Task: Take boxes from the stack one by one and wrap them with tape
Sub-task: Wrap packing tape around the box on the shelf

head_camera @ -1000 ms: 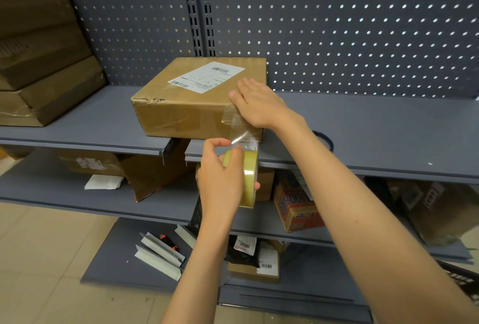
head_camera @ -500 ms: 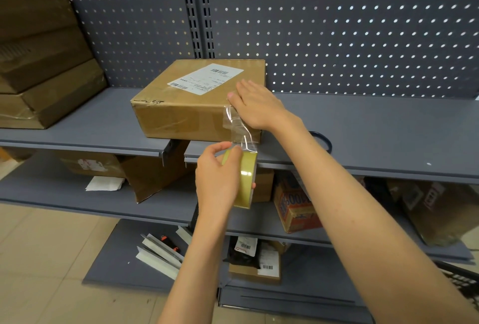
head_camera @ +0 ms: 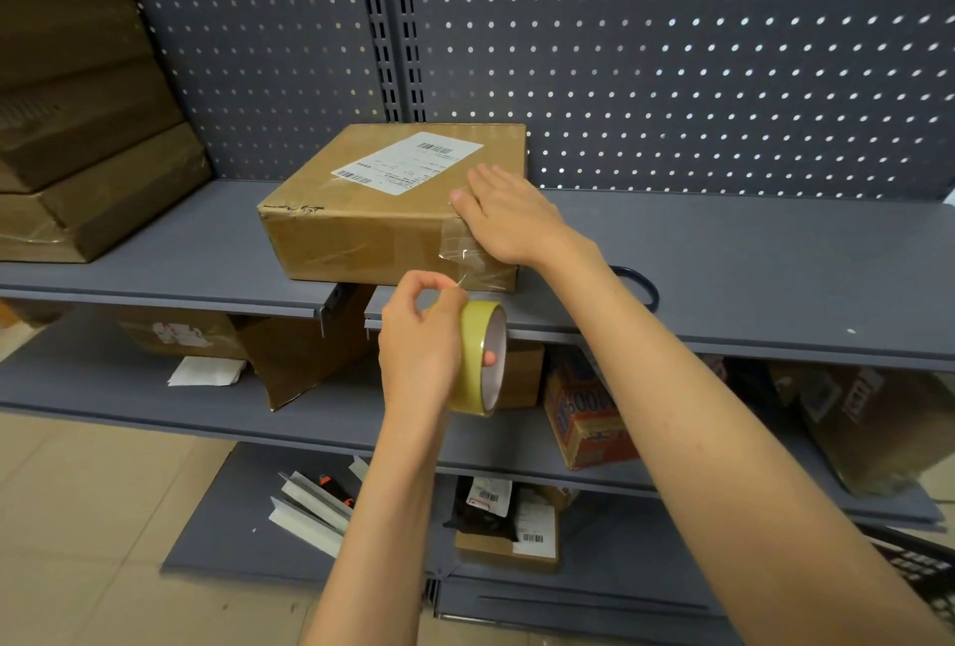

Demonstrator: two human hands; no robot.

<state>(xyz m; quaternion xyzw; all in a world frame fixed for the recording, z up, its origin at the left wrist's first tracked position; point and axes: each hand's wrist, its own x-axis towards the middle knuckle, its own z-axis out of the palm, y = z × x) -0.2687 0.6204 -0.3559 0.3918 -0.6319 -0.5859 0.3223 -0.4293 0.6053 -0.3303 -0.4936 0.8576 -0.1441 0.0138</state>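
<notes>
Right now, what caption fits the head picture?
Left hand holds tape roll; right hand presses tape onto box.

- A grey pegboard wall (head_camera: 672, 51) backs the shelving.
- A dark blue ring (head_camera: 643, 286) lies on the top shelf (head_camera: 775, 263), partly hidden.
- On the middle shelf (head_camera: 129, 387) lies a white paper (head_camera: 206, 370), beside a leaning brown cardboard piece (head_camera: 305, 361).
- An orange printed carton (head_camera: 586, 418) stands further right.
- White angle strips (head_camera: 310, 501) lie on the bottom shelf (head_camera: 232, 532).

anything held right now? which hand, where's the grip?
Left hand grips the tape roll, fingers through its core. Right hand holds nothing; it presses flat on the box corner.
</notes>
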